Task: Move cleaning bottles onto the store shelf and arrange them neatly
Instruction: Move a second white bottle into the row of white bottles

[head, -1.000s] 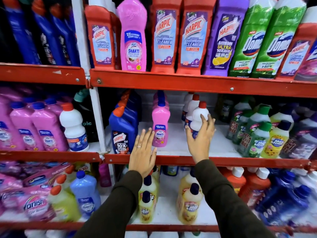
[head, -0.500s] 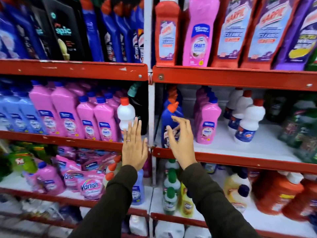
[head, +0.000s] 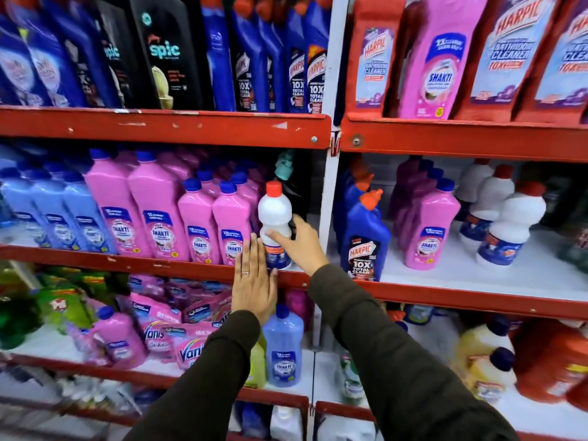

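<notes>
Right hand (head: 302, 241) shifted onto white bottle (head: 275, 214).

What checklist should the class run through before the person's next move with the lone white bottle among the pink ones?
1. Right hand closed on white bottle: not ok, fingers only reach around it.
2. Left hand free to help: ok, open and flat beside the bottle.
3. Bottle upright: ok.
4. Red cap on: ok.
5. Room beside the matching white bottles in the right bay: ok, bare shelf in front.
6. Label facing out: cannot tell, hand covers it.
</notes>
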